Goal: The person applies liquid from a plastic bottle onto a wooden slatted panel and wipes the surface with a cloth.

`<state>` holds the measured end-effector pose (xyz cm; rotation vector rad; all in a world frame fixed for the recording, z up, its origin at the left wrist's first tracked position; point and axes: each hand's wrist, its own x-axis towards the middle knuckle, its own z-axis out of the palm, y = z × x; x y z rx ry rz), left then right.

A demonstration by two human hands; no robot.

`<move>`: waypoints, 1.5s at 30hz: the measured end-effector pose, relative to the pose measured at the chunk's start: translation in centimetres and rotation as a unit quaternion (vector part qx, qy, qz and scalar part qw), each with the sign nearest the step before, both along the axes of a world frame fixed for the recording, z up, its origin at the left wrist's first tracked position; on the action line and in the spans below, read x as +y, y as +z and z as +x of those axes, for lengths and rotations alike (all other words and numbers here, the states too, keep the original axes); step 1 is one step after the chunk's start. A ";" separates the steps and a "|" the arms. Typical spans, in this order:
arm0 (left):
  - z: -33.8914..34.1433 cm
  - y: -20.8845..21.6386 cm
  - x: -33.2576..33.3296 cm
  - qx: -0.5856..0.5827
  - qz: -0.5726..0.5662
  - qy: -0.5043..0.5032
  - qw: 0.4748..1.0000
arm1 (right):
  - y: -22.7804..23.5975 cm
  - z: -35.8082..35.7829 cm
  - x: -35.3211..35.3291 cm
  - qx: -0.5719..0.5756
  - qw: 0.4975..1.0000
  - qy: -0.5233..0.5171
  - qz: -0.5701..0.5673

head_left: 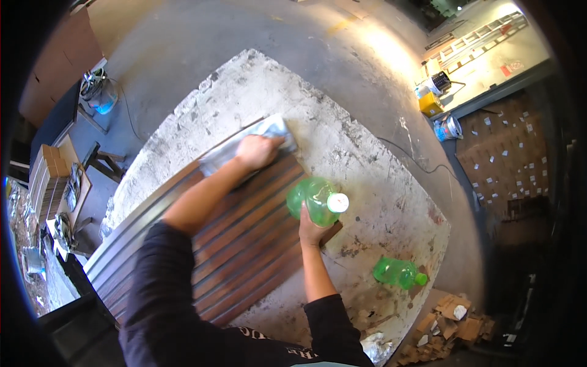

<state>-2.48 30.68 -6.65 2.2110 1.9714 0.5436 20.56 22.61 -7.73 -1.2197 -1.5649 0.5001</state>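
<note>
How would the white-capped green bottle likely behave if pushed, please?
The white-capped green bottle would probably roll if laid down, given its rounded body. Its translucent, plastic-looking wall may flex under the right hand.

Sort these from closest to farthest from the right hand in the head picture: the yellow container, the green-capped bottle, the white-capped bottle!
Starting from the right hand:
1. White-capped bottle: held in that hand.
2. Green-capped bottle: to the hand's right, on the table.
3. Yellow container: upper right, beyond the table.
</note>
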 end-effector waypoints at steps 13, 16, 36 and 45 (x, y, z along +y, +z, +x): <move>-7.1 -0.7 -16.4 0.012 0.027 0.083 0.996 | 0.7 0.0 0.7 0.103 0.994 -0.002 0.038; -3.0 0.3 -4.7 0.011 0.004 0.040 0.999 | -1.1 1.5 0.5 0.020 1.000 0.005 0.020; -3.0 0.3 0.5 -0.002 -0.034 0.120 0.992 | -0.8 0.6 -0.2 0.051 0.999 0.011 0.009; -8.7 -1.2 -15.4 -0.009 0.030 0.128 0.991 | -0.8 1.8 0.1 0.102 0.993 0.039 -0.044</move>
